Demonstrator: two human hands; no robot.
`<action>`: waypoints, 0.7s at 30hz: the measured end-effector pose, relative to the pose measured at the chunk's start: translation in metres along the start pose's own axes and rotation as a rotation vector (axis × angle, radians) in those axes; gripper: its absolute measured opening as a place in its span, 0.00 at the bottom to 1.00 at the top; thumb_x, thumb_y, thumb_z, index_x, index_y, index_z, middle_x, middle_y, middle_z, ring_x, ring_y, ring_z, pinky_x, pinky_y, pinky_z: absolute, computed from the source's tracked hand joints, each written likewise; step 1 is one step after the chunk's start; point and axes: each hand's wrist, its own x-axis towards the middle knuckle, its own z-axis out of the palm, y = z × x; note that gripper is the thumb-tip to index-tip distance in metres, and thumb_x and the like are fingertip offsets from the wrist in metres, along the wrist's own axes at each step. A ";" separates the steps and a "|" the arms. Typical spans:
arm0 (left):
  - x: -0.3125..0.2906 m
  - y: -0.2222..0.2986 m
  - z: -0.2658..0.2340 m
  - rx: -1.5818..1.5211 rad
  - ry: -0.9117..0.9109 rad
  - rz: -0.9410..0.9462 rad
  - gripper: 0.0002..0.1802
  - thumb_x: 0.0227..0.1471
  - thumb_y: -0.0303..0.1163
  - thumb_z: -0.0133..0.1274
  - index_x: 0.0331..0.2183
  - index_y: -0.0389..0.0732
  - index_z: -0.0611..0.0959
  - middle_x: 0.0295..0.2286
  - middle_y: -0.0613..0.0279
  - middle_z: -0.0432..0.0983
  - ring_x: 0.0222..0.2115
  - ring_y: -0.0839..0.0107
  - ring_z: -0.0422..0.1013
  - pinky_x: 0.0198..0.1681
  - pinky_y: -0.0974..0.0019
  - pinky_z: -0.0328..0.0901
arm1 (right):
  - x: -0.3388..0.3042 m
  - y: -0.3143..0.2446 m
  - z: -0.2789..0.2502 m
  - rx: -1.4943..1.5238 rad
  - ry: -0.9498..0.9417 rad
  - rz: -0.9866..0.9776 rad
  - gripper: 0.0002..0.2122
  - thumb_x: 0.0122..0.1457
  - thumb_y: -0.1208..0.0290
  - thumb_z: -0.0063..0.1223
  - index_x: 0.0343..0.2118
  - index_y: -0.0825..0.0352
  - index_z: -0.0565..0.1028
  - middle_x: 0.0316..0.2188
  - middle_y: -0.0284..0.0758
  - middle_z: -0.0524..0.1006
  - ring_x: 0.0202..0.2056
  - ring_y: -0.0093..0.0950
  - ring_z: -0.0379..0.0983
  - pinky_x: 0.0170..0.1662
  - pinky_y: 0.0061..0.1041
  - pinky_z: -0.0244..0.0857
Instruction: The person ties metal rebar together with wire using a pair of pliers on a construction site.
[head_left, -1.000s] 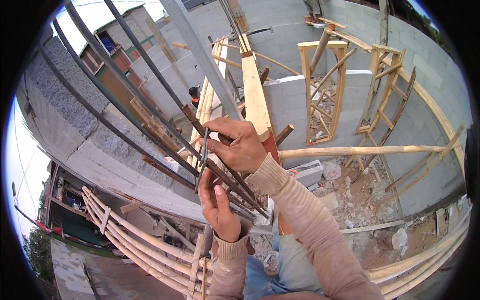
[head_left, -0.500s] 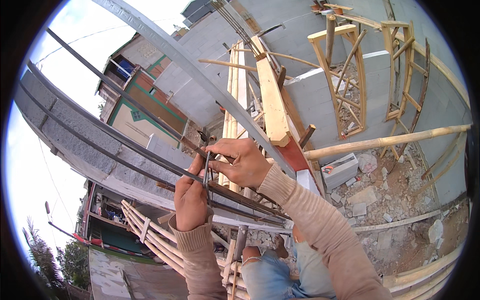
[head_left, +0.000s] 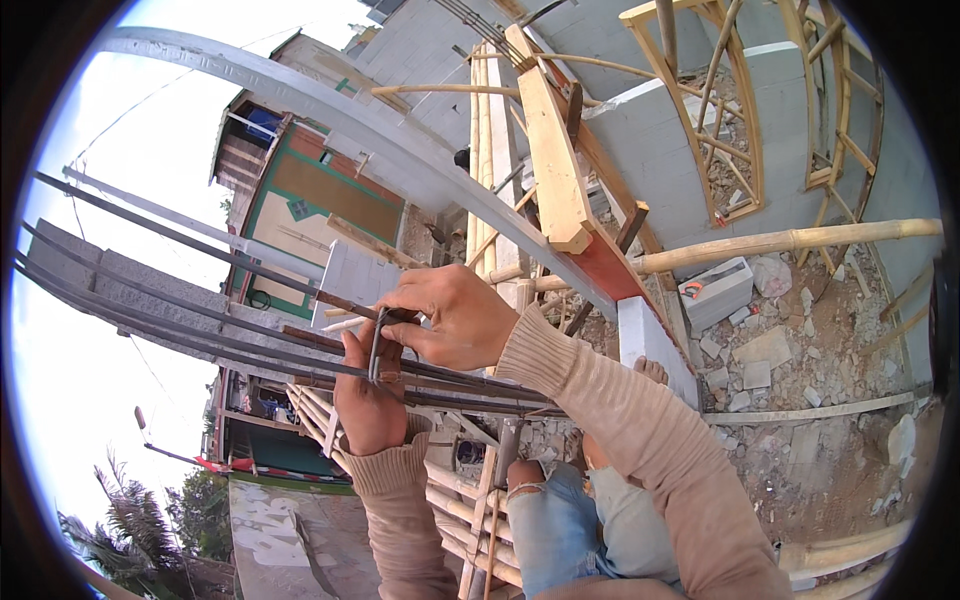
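Several long steel reinforcing bars run from the far left to the middle, with brown rust on parts of them. A bent steel stirrup loops around the bars where my hands meet. From below, my left hand is closed around the stirrup and the lower bars, its thumb raised beside the loop. My right hand comes in from the right, thumb and forefinger pinching the stirrup near its upper corner. Its other fingers are curled, and the fingertips behind the bars are partly hidden.
A pale metal beam slants past beyond my hands. Behind it stand a wooden plank and bamboo poles. A bamboo pole crosses at right above rubble and a grey block. A block wall lies behind the bars.
The view has turned, so the bars lie flatter across it. Both hands stay at the stirrup and sit slightly further left; the right hand still pinches its upper part.
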 end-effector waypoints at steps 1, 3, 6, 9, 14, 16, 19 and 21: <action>-0.002 0.001 0.007 0.031 -0.023 0.008 0.29 0.69 0.47 0.36 0.52 0.30 0.73 0.50 0.51 0.73 0.53 0.62 0.68 0.59 0.58 0.60 | 0.000 0.001 0.002 0.003 0.014 -0.019 0.11 0.49 0.74 0.64 0.37 0.69 0.81 0.29 0.41 0.79 0.30 0.37 0.78 0.34 0.31 0.71; 0.000 0.002 0.005 0.042 -0.053 0.008 0.28 0.69 0.47 0.36 0.52 0.31 0.74 0.50 0.51 0.73 0.53 0.62 0.68 0.59 0.58 0.60 | 0.000 0.002 0.002 -0.028 0.029 -0.022 0.11 0.49 0.74 0.63 0.36 0.68 0.81 0.29 0.41 0.79 0.31 0.39 0.77 0.34 0.32 0.71; 0.001 0.002 0.002 0.089 -0.050 0.022 0.27 0.68 0.45 0.37 0.53 0.30 0.72 0.50 0.51 0.73 0.54 0.61 0.68 0.60 0.57 0.58 | 0.001 0.002 0.002 -0.021 0.038 -0.037 0.10 0.49 0.73 0.63 0.36 0.66 0.81 0.29 0.40 0.78 0.31 0.40 0.77 0.35 0.33 0.71; -0.002 0.003 0.003 0.143 -0.033 0.042 0.29 0.68 0.42 0.38 0.60 0.29 0.66 0.54 0.51 0.69 0.56 0.61 0.65 0.62 0.57 0.56 | 0.000 -0.001 0.003 -0.021 0.064 -0.061 0.10 0.48 0.73 0.63 0.36 0.66 0.82 0.29 0.39 0.78 0.31 0.40 0.77 0.35 0.34 0.71; -0.014 0.003 0.019 0.097 -0.067 0.086 0.36 0.68 0.50 0.34 0.65 0.33 0.57 0.58 0.53 0.64 0.59 0.64 0.61 0.63 0.57 0.53 | -0.002 -0.011 -0.003 -0.050 -0.019 -0.028 0.12 0.47 0.75 0.64 0.38 0.66 0.81 0.31 0.39 0.79 0.32 0.40 0.78 0.35 0.34 0.71; -0.015 0.001 0.013 0.056 -0.082 0.075 0.38 0.68 0.53 0.33 0.66 0.33 0.55 0.58 0.53 0.64 0.59 0.62 0.62 0.63 0.58 0.54 | -0.004 -0.009 -0.001 -0.018 -0.002 -0.042 0.13 0.47 0.76 0.64 0.38 0.67 0.81 0.32 0.40 0.79 0.33 0.40 0.78 0.35 0.33 0.72; -0.011 0.000 0.015 0.079 -0.088 0.078 0.40 0.68 0.56 0.31 0.65 0.32 0.56 0.58 0.52 0.64 0.59 0.63 0.62 0.62 0.59 0.55 | -0.004 -0.009 0.000 0.018 0.026 -0.039 0.14 0.46 0.76 0.65 0.38 0.69 0.80 0.33 0.41 0.79 0.33 0.40 0.78 0.36 0.32 0.72; -0.010 0.000 0.015 0.055 -0.093 0.071 0.40 0.68 0.56 0.31 0.64 0.31 0.58 0.57 0.52 0.66 0.57 0.63 0.63 0.61 0.59 0.56 | -0.004 -0.011 -0.002 0.002 0.010 -0.014 0.14 0.46 0.77 0.66 0.39 0.69 0.80 0.33 0.41 0.79 0.33 0.39 0.79 0.36 0.31 0.72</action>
